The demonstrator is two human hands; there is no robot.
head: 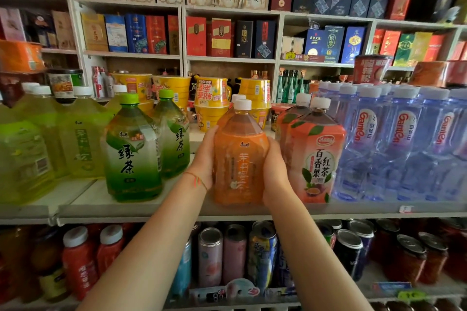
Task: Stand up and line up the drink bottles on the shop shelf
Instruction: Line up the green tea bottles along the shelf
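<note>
Orange plastic tea bottle with white cap (pixel 240 159) gripped upright on white shop shelf (pixel 151 206), left hand (pixel 206 159) and right hand (pixel 275 171) wrapped round sides; green tea bottle (pixel 132 151) left, peach-label bottle (pixel 316 156) right.

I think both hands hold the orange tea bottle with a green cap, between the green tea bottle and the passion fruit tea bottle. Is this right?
Not quite: the cap is white, not green, as the head view shows. Both the left hand and the right hand hold the orange tea bottle, between the green tea bottle and the passion fruit tea bottle.
</note>
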